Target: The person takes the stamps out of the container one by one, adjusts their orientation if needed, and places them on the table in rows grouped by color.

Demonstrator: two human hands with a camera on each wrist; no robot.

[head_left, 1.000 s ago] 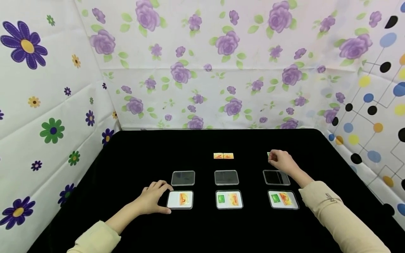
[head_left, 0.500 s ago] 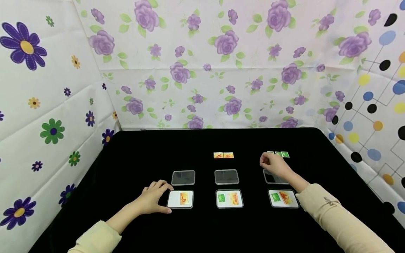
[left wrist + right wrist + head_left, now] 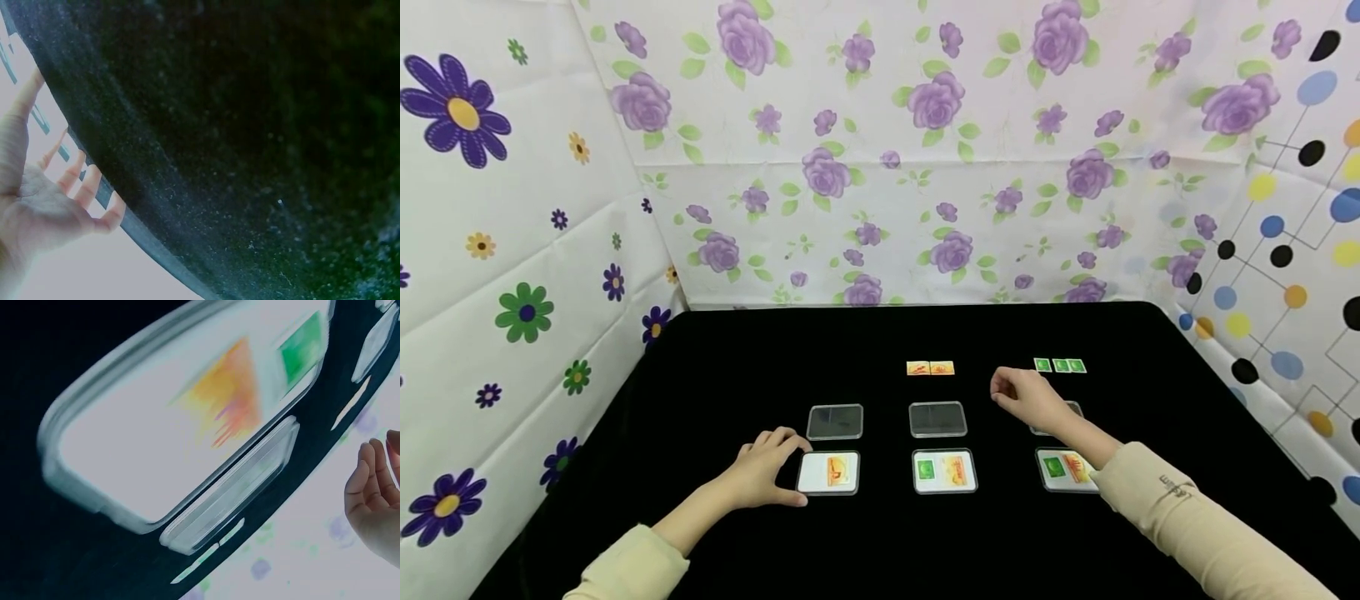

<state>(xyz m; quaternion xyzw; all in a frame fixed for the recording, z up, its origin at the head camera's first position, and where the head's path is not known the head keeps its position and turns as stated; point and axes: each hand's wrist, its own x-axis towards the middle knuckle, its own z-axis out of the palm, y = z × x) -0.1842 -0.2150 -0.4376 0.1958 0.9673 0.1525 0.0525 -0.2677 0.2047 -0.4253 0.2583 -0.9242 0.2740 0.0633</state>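
Daisy-printed cloth (image 3: 490, 200) hangs well to the left of the left hand (image 3: 763, 471), whose forearm comes out of a cream left sleeve (image 3: 628, 562). That hand is spread wide over the black tablecloth (image 3: 850, 546), thumb and forefinger well apart, their tips at the left edge of the first white-backed case (image 3: 811, 473). Whether they press on the case or only lie beside it, I cannot tell. One orange picture card (image 3: 838, 472) shows in its right half. Just beyond the forefinger lies the first clear plastic case (image 3: 835, 422).

Between the hands, the second white-backed case (image 3: 937, 485) bears a green card on its left and an orange one on its right, with the second clear plastic case (image 3: 937, 419) behind it. Farther out, to the left of the right hand (image 3: 1026, 396), two loose orange cards (image 3: 930, 367) lie side by side.

The right hand is over the tablecloth, fingers loosely curled, thumb and forefinger narrowly apart. Its wrist partly hides the third clear plastic case (image 3: 234, 490); nearer the person, the right sleeve (image 3: 1187, 521) overlaps the third white-backed case (image 3: 1051, 483), with its green and orange cards. Beyond and to the right of that hand, three loose green cards (image 3: 1060, 365) form a row, the leftmost slightly apart. Dotted cloth (image 3: 1292, 333) hangs at far right; rose-printed cloth (image 3: 887, 217) rises beyond both hands.
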